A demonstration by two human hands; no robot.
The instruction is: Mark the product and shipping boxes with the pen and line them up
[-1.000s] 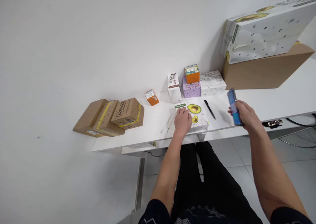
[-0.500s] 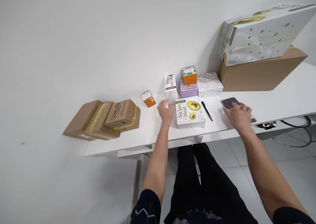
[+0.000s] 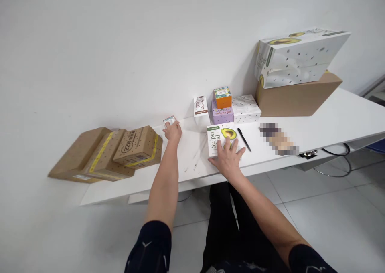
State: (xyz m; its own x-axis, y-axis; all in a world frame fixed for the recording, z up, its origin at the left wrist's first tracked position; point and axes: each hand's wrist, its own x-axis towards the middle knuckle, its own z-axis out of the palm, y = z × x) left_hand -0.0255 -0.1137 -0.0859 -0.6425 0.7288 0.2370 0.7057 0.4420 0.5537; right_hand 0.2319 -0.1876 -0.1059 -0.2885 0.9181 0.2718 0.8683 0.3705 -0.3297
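Observation:
My left hand [image 3: 172, 132] is closed around a small orange box [image 3: 169, 119] near the wall, hiding most of it; only its pale printed top shows. My right hand [image 3: 229, 157] spreads its fingers over the front of a white avocado-printed "Su-per Meal" box [image 3: 213, 136], touching its top. A black pen [image 3: 244, 140] lies just right of that box. Farther right is the phone [image 3: 278, 138], blurred out by pixels.
Three brown cartons [image 3: 136, 146] lean together at the left. Along the wall stand a tall white box [image 3: 201, 108], a purple box [image 3: 222, 114] under an orange one [image 3: 223, 100], and a white box [image 3: 246, 109]. A large avocado box [image 3: 303, 62] tops a brown carton [image 3: 296, 98].
My left hand has moved left onto the small orange box. My right hand has left the phone and come across to the white avocado box. The camera view has shifted.

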